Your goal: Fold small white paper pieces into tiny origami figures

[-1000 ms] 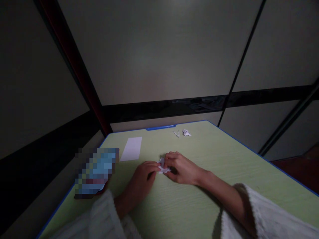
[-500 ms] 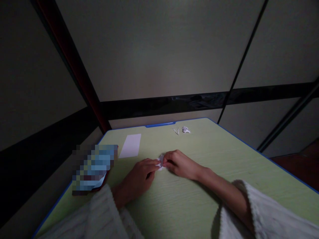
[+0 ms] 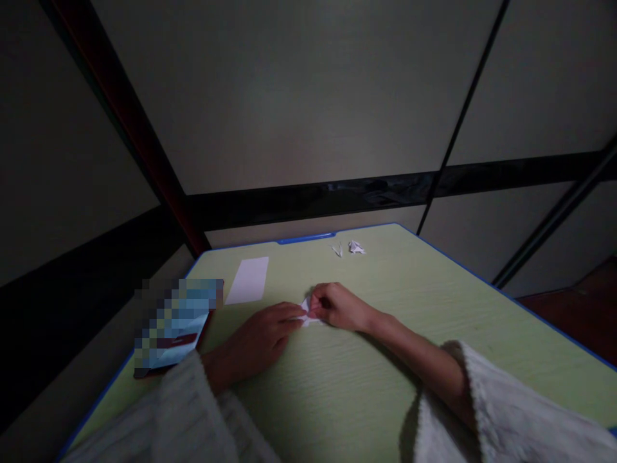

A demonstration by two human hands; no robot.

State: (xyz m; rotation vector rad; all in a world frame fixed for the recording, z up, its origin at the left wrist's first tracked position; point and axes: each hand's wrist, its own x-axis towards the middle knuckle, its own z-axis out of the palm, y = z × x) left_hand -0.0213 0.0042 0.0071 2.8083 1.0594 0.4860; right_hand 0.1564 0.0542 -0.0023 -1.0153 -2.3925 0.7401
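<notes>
A small piece of folded white paper (image 3: pixel 306 317) lies at the middle of the table, partly covered by my fingers. My left hand (image 3: pixel 270 331) comes at it from the left, its fingertips closed on the paper's left side. From the right, my right hand (image 3: pixel 337 307) pinches the same paper between thumb and bent forefinger. The exact folds are too small and too hidden to make out.
A flat white sheet of paper (image 3: pixel 248 280) lies at the back left. Near it rests a tablet-like device (image 3: pixel 186 328), partly blurred out. Thin paper strips (image 3: pixel 337 249) and a folded paper figure (image 3: pixel 357 247) are by the far edge of the green table (image 3: pixel 434 283).
My right hand has shifted slightly up and left on the paper, and my left fingers now lie flatter. The whole view has turned a little.
</notes>
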